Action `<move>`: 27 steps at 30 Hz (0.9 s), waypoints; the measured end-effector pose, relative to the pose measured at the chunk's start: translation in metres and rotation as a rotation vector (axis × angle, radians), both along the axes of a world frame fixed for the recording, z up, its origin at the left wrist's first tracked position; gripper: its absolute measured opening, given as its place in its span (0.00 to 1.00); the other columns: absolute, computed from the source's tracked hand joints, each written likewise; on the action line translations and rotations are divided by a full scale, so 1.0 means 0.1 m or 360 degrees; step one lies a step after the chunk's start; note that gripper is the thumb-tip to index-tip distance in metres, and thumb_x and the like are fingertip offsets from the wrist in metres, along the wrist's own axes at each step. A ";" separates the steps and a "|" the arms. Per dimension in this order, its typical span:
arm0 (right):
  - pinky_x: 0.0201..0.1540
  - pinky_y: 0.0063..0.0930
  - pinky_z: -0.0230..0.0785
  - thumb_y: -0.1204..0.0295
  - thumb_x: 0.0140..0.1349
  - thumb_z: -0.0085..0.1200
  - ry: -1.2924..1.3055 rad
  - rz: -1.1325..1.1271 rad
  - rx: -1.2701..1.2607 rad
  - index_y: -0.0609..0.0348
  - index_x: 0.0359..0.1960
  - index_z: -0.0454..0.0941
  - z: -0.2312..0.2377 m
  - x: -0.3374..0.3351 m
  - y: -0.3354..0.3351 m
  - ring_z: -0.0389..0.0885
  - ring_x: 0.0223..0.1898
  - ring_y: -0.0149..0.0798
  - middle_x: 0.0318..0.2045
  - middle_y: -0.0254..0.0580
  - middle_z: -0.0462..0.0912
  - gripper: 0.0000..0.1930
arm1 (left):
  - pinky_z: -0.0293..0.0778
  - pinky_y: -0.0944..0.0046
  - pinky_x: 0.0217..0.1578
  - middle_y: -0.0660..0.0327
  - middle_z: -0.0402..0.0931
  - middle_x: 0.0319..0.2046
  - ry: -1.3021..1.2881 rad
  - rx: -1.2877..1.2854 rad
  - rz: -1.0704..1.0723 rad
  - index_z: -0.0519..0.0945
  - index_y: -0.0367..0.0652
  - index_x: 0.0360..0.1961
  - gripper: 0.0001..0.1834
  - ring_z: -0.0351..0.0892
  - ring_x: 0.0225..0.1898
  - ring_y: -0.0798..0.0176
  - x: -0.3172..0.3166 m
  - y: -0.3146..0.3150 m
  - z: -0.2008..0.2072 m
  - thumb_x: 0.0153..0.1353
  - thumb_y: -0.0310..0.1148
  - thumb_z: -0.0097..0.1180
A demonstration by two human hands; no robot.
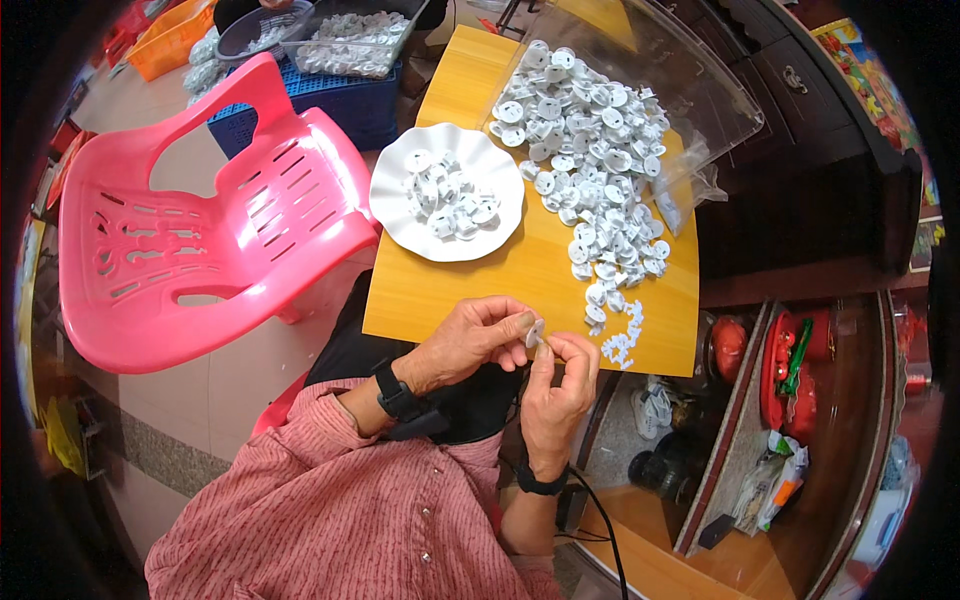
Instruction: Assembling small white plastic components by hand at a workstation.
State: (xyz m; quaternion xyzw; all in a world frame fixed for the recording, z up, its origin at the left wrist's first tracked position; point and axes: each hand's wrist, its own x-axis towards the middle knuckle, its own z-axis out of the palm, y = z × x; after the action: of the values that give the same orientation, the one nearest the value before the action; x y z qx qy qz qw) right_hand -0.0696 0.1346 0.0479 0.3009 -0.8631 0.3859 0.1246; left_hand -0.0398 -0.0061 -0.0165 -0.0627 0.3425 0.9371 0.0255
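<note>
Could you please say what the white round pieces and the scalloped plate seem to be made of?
White round pieces: probably smooth hard plastic, given their uniform, repeated shape. Scalloped plate: smooth-looking, perhaps melamine or ceramic; its white fluted rim suits either.

Smooth, hard-looking plastic, that was the disc (535,333) between your fingers (512,325), and the heap of pieces (600,150) matched it, plastic with a soft sheen! Your tabletop (540,275) showed smooth wood grain, faintly shiny. The scalloped plate (391,205) gleamed, smooth right across; the see-through bin (718,85) was glossy plastic. More shine came off the moulded plastic chair (225,300), while your shirt (330,500) was matt, crinkly cloth and your watch strap (398,400) looked dull.
</note>
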 end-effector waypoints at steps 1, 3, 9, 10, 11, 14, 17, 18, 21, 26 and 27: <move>0.47 0.45 0.72 0.79 0.65 0.56 -0.0014 0.0000 0.0015 0.65 0.42 0.74 0.00 0.00 0.00 0.78 0.44 0.53 0.41 0.53 0.77 0.06 | 0.80 0.74 0.32 0.63 0.81 0.37 0.0003 0.0017 -0.0004 0.79 0.36 0.51 0.15 0.81 0.31 0.74 0.00 0.00 -0.01 0.74 0.37 0.54; 0.47 0.45 0.72 0.80 0.65 0.56 -0.0039 0.0005 0.0019 0.65 0.41 0.73 -0.01 0.00 0.00 0.78 0.44 0.54 0.41 0.53 0.76 0.06 | 0.80 0.74 0.31 0.63 0.81 0.37 0.0006 0.0034 -0.0007 0.79 0.36 0.51 0.15 0.81 0.31 0.74 0.00 -0.01 -0.02 0.74 0.37 0.54; 0.46 0.48 0.70 0.80 0.65 0.55 -0.0002 0.0007 0.0085 0.64 0.40 0.71 -0.09 0.00 0.01 0.77 0.42 0.55 0.40 0.53 0.75 0.06 | 0.78 0.77 0.28 0.65 0.81 0.32 -0.0012 -0.0114 0.0071 0.81 0.36 0.46 0.14 0.80 0.28 0.76 0.00 0.02 0.09 0.72 0.38 0.57; 0.46 0.48 0.69 0.80 0.65 0.55 0.0034 0.0002 0.0115 0.64 0.40 0.71 -0.10 0.00 0.01 0.76 0.42 0.56 0.40 0.53 0.75 0.06 | 0.78 0.77 0.28 0.65 0.81 0.32 -0.0008 -0.0182 0.0058 0.81 0.36 0.46 0.14 0.80 0.28 0.76 0.01 0.02 0.10 0.72 0.38 0.58; 0.46 0.48 0.69 0.80 0.65 0.55 0.0033 0.0005 0.0112 0.64 0.40 0.71 -0.11 0.00 0.00 0.76 0.42 0.56 0.40 0.53 0.75 0.06 | 0.78 0.77 0.28 0.65 0.81 0.32 -0.0005 -0.0250 0.0043 0.81 0.36 0.46 0.14 0.80 0.28 0.77 0.01 0.01 0.10 0.72 0.38 0.58; 0.47 0.49 0.69 0.79 0.66 0.54 0.0022 0.0009 0.0165 0.63 0.40 0.71 -0.11 0.01 -0.02 0.76 0.43 0.56 0.40 0.52 0.75 0.05 | 0.78 0.76 0.31 0.66 0.81 0.34 -0.0028 -0.0237 0.0016 0.81 0.38 0.48 0.14 0.80 0.30 0.76 0.03 -0.01 0.10 0.73 0.38 0.56; 0.45 0.47 0.70 0.79 0.67 0.54 -0.0007 0.0036 0.0117 0.63 0.39 0.72 -0.07 0.01 -0.04 0.77 0.42 0.55 0.39 0.51 0.76 0.04 | 0.78 0.75 0.31 0.66 0.81 0.34 -0.0070 -0.0317 0.0025 0.81 0.37 0.48 0.13 0.79 0.30 0.76 0.04 -0.05 0.17 0.73 0.37 0.57; 0.45 0.46 0.71 0.78 0.67 0.54 -0.0088 0.0043 0.0042 0.64 0.39 0.73 -0.05 0.01 -0.04 0.78 0.42 0.54 0.40 0.52 0.77 0.04 | 0.78 0.75 0.31 0.66 0.81 0.34 -0.0066 -0.0316 0.0019 0.81 0.37 0.48 0.13 0.79 0.30 0.76 0.04 -0.06 0.19 0.73 0.37 0.57; 0.44 0.43 0.73 0.78 0.67 0.55 -0.0158 0.0030 -0.0043 0.65 0.40 0.75 -0.05 0.00 -0.04 0.80 0.42 0.53 0.40 0.52 0.78 0.04 | 0.78 0.75 0.31 0.67 0.81 0.33 -0.0025 -0.0386 0.0007 0.81 0.38 0.49 0.12 0.79 0.31 0.77 0.02 -0.10 0.24 0.72 0.35 0.57; 0.45 0.42 0.74 0.79 0.66 0.55 -0.0100 -0.0115 -0.0023 0.66 0.44 0.79 -0.14 -0.07 0.05 0.81 0.43 0.54 0.41 0.53 0.79 0.07 | 0.74 0.75 0.29 0.68 0.79 0.27 0.0012 -0.1023 0.0665 0.82 0.37 0.46 0.09 0.76 0.28 0.77 -0.03 -0.28 0.34 0.68 0.29 0.62; 0.46 0.42 0.74 0.80 0.66 0.55 0.0002 -0.0193 0.0049 0.66 0.44 0.79 -0.19 -0.12 0.10 0.80 0.43 0.54 0.41 0.53 0.79 0.07 | 0.74 0.75 0.29 0.69 0.78 0.27 0.0039 -0.1231 0.0776 0.82 0.37 0.46 0.09 0.75 0.27 0.78 -0.04 -0.39 0.32 0.67 0.28 0.62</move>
State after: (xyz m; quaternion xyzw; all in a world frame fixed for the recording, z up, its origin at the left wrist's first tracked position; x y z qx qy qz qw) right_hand -0.0812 0.1442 0.0290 0.2501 -0.8856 0.3641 0.1435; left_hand -0.0439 -0.0446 0.0154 -0.1353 0.6428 0.7196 -0.2251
